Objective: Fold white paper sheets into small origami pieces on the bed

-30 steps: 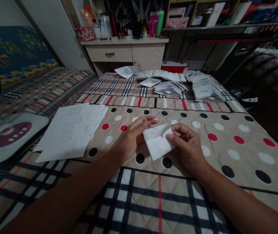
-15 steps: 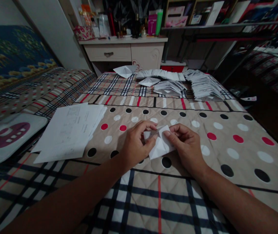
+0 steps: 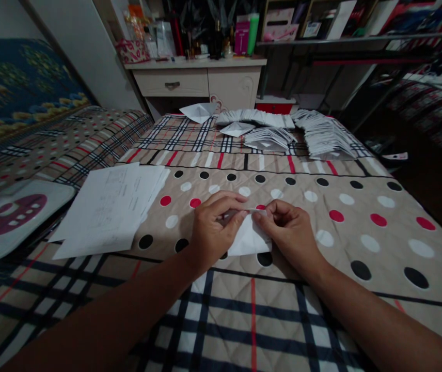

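A small folded sheet of white paper (image 3: 250,238) is held just over the dotted bedspread (image 3: 221,178). My left hand (image 3: 218,227) pinches its upper edge between thumb and fingers. At the upper right corner, my right hand (image 3: 288,227) grips the same paper, thumb on top and fingers curled. The two thumbs are close together along the top edge. The paper's left side is partly hidden behind my left hand.
Loose printed sheets (image 3: 105,206) lie at left, beside a white plastic object with a purple print (image 3: 15,214). Toward the bed's far edge are stacks of folded papers (image 3: 327,137) and a single folded paper (image 3: 199,112). A white dresser (image 3: 170,82) stands behind.
The paper's upper flaps, standing open before, are now closed together into a flatter shape with a straight top edge. My right hand has shifted slightly left, toward my left hand.
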`<action>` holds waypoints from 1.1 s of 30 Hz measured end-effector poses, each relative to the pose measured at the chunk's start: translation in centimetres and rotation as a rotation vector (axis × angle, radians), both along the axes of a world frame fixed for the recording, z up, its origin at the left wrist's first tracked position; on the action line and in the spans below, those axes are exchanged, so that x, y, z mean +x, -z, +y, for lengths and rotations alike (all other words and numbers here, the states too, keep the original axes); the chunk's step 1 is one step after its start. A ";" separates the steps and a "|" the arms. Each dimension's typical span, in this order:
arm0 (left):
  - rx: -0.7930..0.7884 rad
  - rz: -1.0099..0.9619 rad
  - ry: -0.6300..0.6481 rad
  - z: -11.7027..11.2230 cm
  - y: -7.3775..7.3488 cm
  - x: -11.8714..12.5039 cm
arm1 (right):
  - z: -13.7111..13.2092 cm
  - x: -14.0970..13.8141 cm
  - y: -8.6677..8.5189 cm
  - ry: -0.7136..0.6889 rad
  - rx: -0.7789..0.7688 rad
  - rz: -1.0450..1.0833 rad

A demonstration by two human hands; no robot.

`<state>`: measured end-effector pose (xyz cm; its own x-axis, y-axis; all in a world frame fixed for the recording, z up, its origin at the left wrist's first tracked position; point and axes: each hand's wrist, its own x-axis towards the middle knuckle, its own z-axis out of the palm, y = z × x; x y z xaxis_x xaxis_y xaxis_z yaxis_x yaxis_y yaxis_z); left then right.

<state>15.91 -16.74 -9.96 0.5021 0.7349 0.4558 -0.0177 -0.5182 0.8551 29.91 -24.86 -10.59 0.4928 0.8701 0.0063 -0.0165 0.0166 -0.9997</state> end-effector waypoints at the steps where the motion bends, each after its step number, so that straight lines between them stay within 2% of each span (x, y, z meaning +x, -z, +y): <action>1: 0.007 -0.005 -0.001 0.0 -0.1 0.0 | 0.0 0.0 0.0 0.001 -0.003 0.001; 7: 0.023 -0.014 0.079 0.0 -0.2 0.1 | -0.1 0.3 0.0 0.037 0.036 0.003; 11: -0.137 -0.016 0.063 -0.1 0.1 0.4 | -0.5 0.4 -0.1 0.065 0.099 -0.069; 13: -0.246 -0.007 0.063 -0.1 0.2 0.6 | -0.7 0.4 -0.1 0.051 0.134 -0.120; 15: -0.287 0.018 0.090 0.0 0.3 0.6 | -0.8 0.4 0.0 0.028 0.151 -0.171; 19: -0.148 0.073 0.129 0.5 0.1 0.6 | -0.8 0.4 0.0 0.014 0.157 -0.301; 22: -0.118 0.052 0.146 0.6 -0.3 0.5 | -1.0 0.5 -0.1 0.004 0.224 -0.369; 24: -0.100 0.023 0.146 0.6 -0.5 0.3 | -0.9 0.6 -0.2 0.053 0.282 -0.372; 27: -0.034 -0.018 0.137 0.7 -0.7 0.0 | -0.6 0.9 0.1 0.111 0.254 -0.224; 30: 0.020 -0.024 0.163 0.8 -0.7 -0.2 | -0.2 1.1 0.3 0.029 0.149 0.044; 33: 0.064 -0.016 0.161 0.7 -0.6 -0.2 | -0.1 1.0 0.4 -0.045 0.082 0.142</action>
